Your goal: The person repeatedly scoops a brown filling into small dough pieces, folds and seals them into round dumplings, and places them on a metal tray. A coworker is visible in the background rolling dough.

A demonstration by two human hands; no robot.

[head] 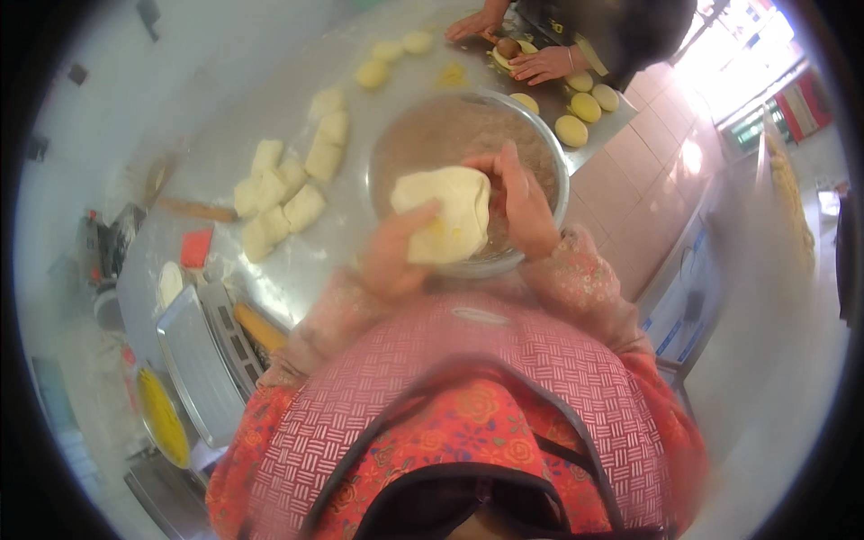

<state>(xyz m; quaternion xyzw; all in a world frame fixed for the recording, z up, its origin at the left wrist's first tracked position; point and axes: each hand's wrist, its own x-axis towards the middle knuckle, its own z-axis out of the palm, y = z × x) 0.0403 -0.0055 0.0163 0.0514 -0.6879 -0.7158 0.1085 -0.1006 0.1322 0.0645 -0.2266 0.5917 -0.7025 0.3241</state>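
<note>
Over a wide metal bowl (564,177) with brown, crumbly or powdery contents, my left hand (399,253) holds a flattened piece of pale dough (449,209), its thumb across the top. My right hand (523,199) is cupped at the dough's right edge, over the bowl; whether its fingers press on the dough is partly hidden. A small yellow smear shows on the dough. Left of the bowl, several cut dough pieces (272,189) lie in a cluster on the metal table (223,128), with more in a row (327,145) beside them.
A co-worker's hands (543,65) work dough at the table's far end, near round yellow dough balls (572,131). At left lie a rolling pin (199,210), a red scraper (196,248), a metal tray (199,364), a wooden roller (260,327) and a bowl with yellow contents (162,418).
</note>
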